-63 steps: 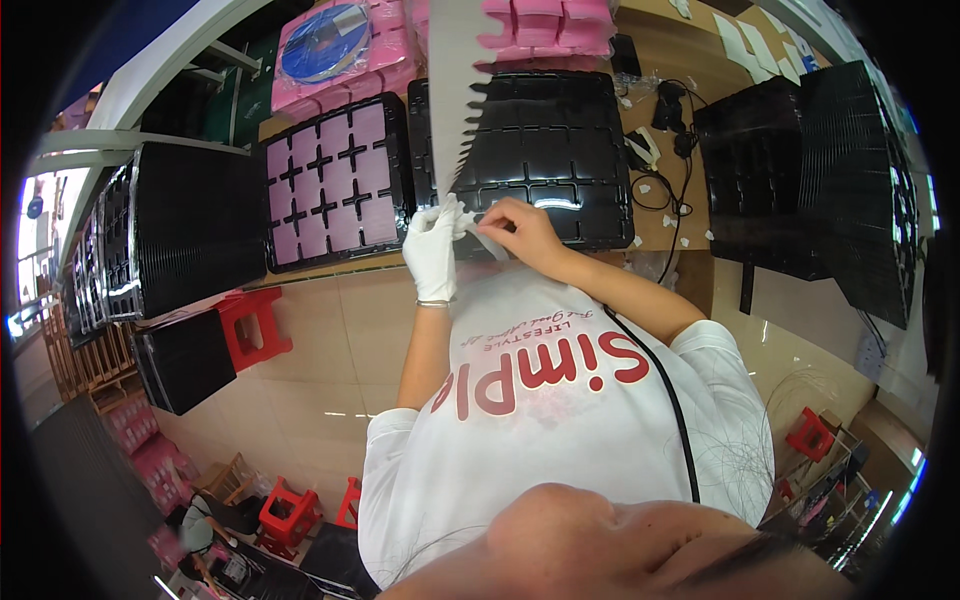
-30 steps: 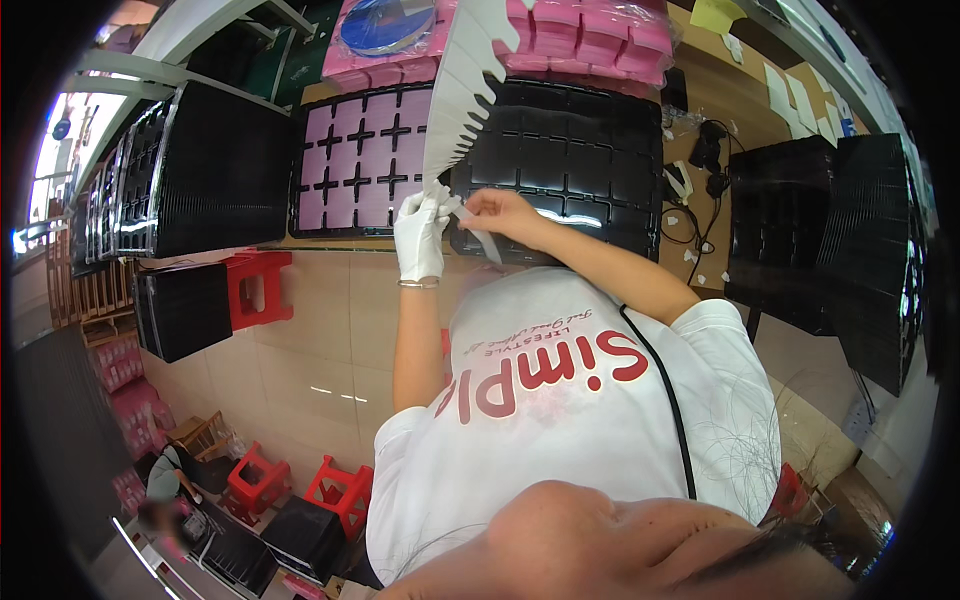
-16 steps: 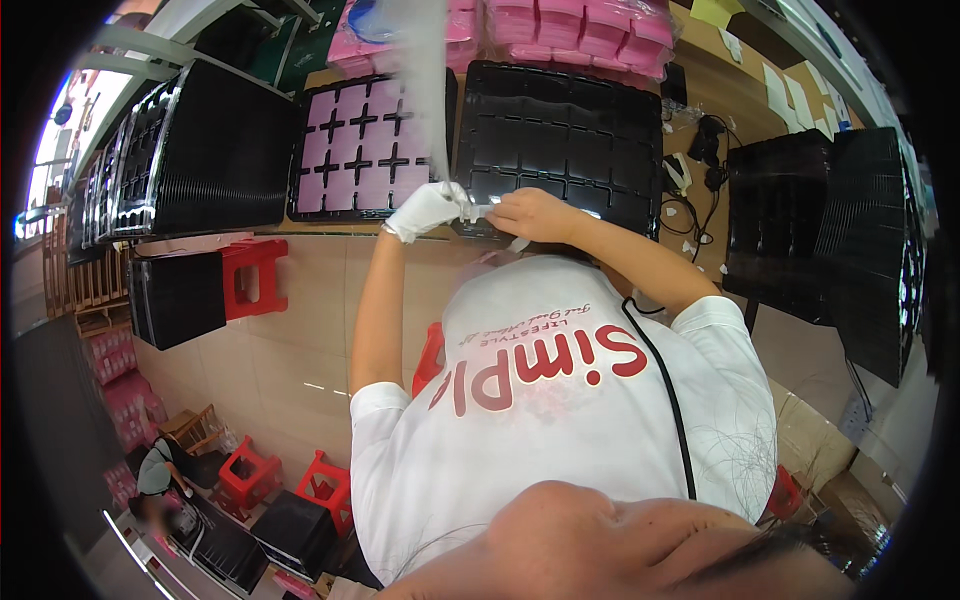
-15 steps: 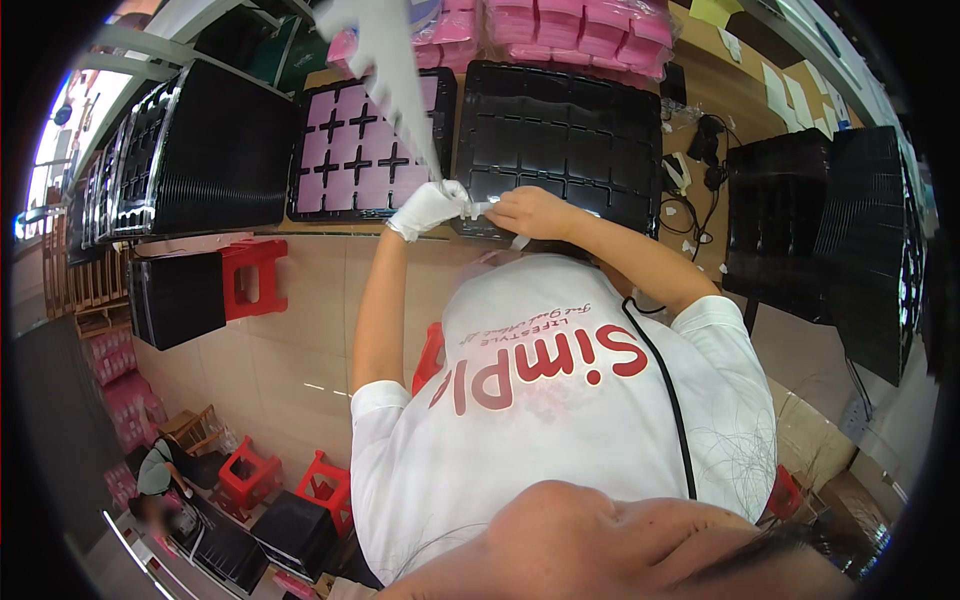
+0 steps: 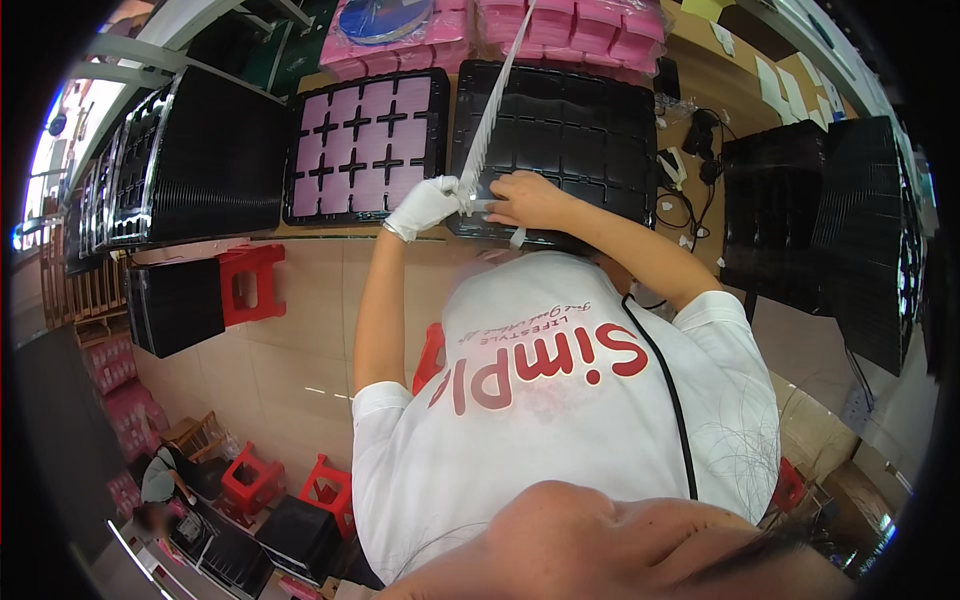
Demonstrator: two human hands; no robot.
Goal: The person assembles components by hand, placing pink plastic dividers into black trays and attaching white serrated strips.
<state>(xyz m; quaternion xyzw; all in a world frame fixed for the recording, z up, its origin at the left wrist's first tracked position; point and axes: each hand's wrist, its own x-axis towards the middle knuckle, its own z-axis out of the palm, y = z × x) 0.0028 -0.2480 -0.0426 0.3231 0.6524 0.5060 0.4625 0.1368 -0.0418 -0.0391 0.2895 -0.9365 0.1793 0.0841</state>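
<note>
My left hand (image 5: 425,207), in a white glove, is closed around the lower end of a long white strip with a jagged edge (image 5: 490,125). That strip stretches up and away over the black tray (image 5: 560,130). Close by on the right, my bare right hand (image 5: 530,202) has its fingers bent together at a small whitish piece (image 5: 481,206) between the two hands. A white tab (image 5: 518,238) shows below the right hand, at the tray's near edge. Left of the gloved hand lies another black tray with pink compartments and cross-shaped dividers (image 5: 358,121).
Stacks of black trays stand at the left (image 5: 215,150) and right (image 5: 870,230). Pink wrapped packs (image 5: 575,35) and a blue round item (image 5: 385,18) lie at the back. Black cables (image 5: 708,150) run over the table's right side. Red stools (image 5: 252,285) and a seated person (image 5: 160,475) are behind.
The white strip has swung from the upper left toward the right and now appears edge-on and thinner. Both hands stay close together in nearly the same place.
</note>
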